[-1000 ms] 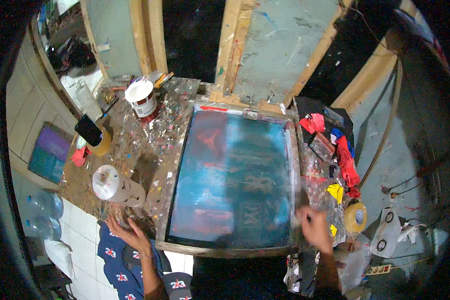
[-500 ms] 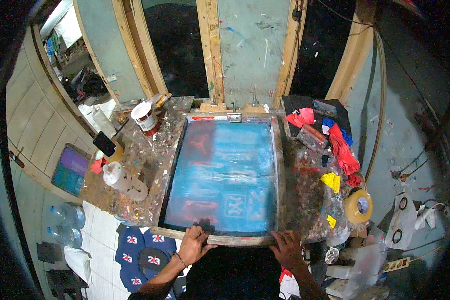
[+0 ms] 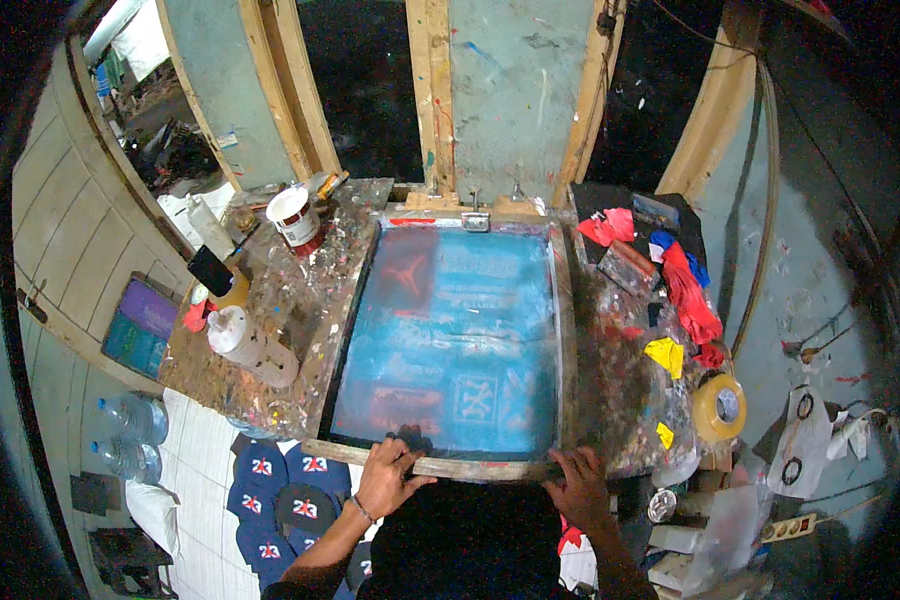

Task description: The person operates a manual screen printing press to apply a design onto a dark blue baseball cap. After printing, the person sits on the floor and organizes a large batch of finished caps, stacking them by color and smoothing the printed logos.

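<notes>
Left hand (image 3: 383, 482) pinches the wood-framed printing screen (image 3: 452, 338) at its front edge, fingers curled; right hand (image 3: 576, 484) contacts the near right corner, fingers slightly parted, grip indeterminable.

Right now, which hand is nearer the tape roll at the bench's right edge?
Right. The right hand is at the near right corner of the silkscreen frame, left of the tape roll; the left hand is farther left along the frame.
</notes>
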`<control>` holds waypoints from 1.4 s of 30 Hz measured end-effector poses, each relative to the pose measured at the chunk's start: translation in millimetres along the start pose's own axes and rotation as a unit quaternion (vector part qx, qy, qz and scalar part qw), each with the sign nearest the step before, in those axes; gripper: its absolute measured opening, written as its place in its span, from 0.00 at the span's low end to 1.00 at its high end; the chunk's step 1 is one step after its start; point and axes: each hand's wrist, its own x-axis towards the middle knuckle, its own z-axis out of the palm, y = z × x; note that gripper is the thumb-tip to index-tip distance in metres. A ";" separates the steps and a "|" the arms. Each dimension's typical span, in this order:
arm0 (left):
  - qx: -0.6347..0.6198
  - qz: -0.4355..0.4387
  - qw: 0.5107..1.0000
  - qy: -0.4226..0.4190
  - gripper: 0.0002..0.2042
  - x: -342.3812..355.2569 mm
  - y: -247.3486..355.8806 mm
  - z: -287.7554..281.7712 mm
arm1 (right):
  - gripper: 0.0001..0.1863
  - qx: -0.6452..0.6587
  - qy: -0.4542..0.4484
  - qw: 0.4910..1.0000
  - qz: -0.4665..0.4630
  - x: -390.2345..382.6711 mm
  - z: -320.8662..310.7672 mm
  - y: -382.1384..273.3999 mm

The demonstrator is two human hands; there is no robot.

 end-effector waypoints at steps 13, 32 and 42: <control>-0.020 0.001 1.000 -0.011 0.21 4.8 2.3 -6.9 | 0.25 0.040 -0.049 0.998 0.003 11.7 -7.5 1.7; -0.028 -0.011 0.999 -0.043 0.20 10.7 -11.9 5.0 | 0.23 0.053 -0.059 0.997 0.018 13.2 4.1 8.7; -0.039 -0.004 0.999 0.000 0.21 9.1 -6.6 1.1 | 0.23 0.044 -0.027 0.999 0.003 16.1 -4.0 2.6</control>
